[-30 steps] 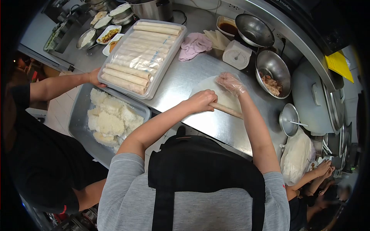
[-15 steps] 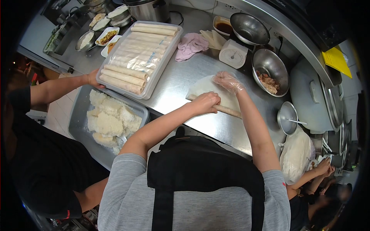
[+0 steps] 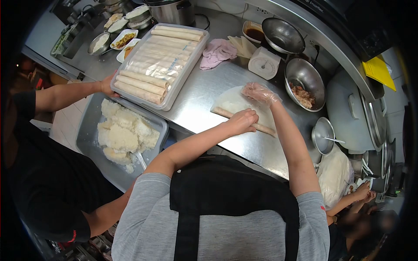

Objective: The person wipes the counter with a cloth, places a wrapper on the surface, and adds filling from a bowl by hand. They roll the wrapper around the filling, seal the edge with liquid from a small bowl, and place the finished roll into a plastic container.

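Observation:
A thin round wrapper (image 3: 229,98) lies on the steel counter, its near edge rolled into a long, slim spring roll (image 3: 224,113). My bare left hand (image 3: 243,122) is closed over the roll, right of its middle, with both ends showing. Just beyond it, my right hand (image 3: 260,93), in a clear plastic glove, rests palm-down on the wrapper's far right part, fingers stretched out to the left. Finished rolls (image 3: 140,87) of the same shape fill a clear plastic box (image 3: 185,76) to the left, several under a plastic sheet.
Around the work stand a scale (image 3: 264,63), a pink cloth (image 3: 217,53), a bowl of filling (image 3: 321,93) and a small bowl with a spoon (image 3: 320,135). At left, a co-worker's hand (image 3: 109,84) touches the box above a grey tub (image 3: 89,143) of white crumbly food.
My left hand has slid a little to the right along the roll. My gloved right hand stays over nearly the same place on the wrapper.

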Demonstrator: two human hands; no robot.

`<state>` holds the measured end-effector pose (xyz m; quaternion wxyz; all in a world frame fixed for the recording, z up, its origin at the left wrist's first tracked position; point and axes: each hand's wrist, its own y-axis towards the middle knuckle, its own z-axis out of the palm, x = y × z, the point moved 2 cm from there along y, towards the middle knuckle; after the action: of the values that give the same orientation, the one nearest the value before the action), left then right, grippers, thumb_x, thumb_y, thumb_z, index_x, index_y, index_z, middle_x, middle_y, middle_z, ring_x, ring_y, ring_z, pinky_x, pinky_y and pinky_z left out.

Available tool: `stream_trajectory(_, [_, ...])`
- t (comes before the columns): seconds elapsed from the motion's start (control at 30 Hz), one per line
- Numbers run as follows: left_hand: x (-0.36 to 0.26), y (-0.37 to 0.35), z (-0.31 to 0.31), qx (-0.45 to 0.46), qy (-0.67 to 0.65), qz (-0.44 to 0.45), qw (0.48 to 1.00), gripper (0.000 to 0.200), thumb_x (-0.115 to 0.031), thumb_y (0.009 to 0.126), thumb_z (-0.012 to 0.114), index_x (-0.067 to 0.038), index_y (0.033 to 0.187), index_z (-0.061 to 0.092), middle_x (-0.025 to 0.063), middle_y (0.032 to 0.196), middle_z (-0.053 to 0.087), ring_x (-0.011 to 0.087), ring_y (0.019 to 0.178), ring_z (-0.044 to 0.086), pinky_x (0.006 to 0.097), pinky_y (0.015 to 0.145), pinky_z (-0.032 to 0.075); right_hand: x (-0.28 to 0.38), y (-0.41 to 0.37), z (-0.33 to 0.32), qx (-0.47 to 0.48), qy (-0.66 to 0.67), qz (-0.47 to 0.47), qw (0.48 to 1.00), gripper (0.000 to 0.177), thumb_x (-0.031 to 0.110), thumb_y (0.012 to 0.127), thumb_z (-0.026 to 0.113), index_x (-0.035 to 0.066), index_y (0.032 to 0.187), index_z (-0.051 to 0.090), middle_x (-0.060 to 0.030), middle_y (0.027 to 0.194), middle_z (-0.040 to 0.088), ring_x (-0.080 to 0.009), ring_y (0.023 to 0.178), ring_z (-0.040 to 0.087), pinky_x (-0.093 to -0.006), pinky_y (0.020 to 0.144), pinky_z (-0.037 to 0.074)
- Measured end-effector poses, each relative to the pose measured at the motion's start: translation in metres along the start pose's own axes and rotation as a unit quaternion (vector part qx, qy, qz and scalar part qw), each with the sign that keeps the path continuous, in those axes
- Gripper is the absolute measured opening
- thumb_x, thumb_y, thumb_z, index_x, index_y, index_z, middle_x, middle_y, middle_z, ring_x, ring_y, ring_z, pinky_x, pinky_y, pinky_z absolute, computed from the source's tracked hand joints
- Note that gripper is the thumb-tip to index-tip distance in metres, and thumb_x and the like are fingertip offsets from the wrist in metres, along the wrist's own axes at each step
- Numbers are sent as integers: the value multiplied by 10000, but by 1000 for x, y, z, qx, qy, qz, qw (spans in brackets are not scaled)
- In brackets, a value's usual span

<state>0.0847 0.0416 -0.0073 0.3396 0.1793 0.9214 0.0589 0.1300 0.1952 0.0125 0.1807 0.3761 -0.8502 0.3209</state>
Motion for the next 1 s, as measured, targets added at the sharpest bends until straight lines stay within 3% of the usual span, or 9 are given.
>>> stream_trajectory(0.1, [0,2,7,-20,17,9,1000,299,-163,659,783,-32,845,590,109,880,576,292,912,560,387,808,475,-3,-4,2,7,30,-6,1000,517,529,871,495,59,1053,609,-134,1060,630,-304,933,609,-393,829,452])
stream_trajectory(0.17, [-6,5,7,-22,20,4,1000,298,-171,659,783,-35,839,588,107,876,574,291,905,559,386,809,474,-13,3,5,-26,73,-31,997,484,513,846,613,60,1015,587,-40,920,577,-129,815,529,-286,746,442])
stream_trajectory(0.4, [-14,16,21,-11,19,20,1000,329,-206,648,798,-34,832,586,110,902,566,293,949,549,380,823,471,-3,-6,0,34,97,26,994,558,515,843,620,29,1112,571,-50,1032,566,-126,844,533,-286,779,451])
stream_trajectory(0.47, [-20,21,26,-26,0,40,999,329,-198,646,796,-31,851,600,116,915,568,290,951,550,381,825,471,-9,-3,5,14,73,-16,997,510,521,894,497,95,1162,579,-158,1205,547,-269,1118,513,-334,984,375])
stream_trajectory(0.6, [-17,27,45,-29,28,41,998,363,-242,648,789,-26,878,611,116,945,572,287,948,553,391,829,469,-11,2,2,66,16,8,998,584,535,870,540,66,1218,552,-160,1215,556,-260,1114,530,-330,975,386])
stream_trajectory(0.83, [-39,36,65,-44,150,54,986,349,-328,713,707,-67,936,643,57,964,596,215,974,536,332,776,451,-36,18,11,38,97,25,994,732,536,847,595,-34,1293,484,-180,1297,529,-259,1182,515,-316,1006,369])
stream_trajectory(0.9, [-41,38,72,4,172,34,985,366,-327,713,704,-72,967,635,54,983,595,206,970,536,328,772,446,-38,17,16,39,124,33,991,733,530,843,606,-34,1295,483,-178,1294,534,-258,1179,518,-317,1005,371])
stream_trajectory(0.97, [-38,35,78,-19,176,55,983,360,-318,713,706,-66,959,632,59,984,595,216,970,538,339,778,450,-39,17,16,-18,142,32,989,422,443,852,655,43,978,605,7,885,556,-103,823,487,-256,778,420])
stream_trajectory(1.0, [-39,34,75,-42,185,76,979,354,-309,714,709,-59,952,628,65,984,595,226,971,541,350,784,454,-40,17,17,-19,143,37,989,422,443,852,655,43,978,605,7,885,556,-103,823,487,-256,778,420])
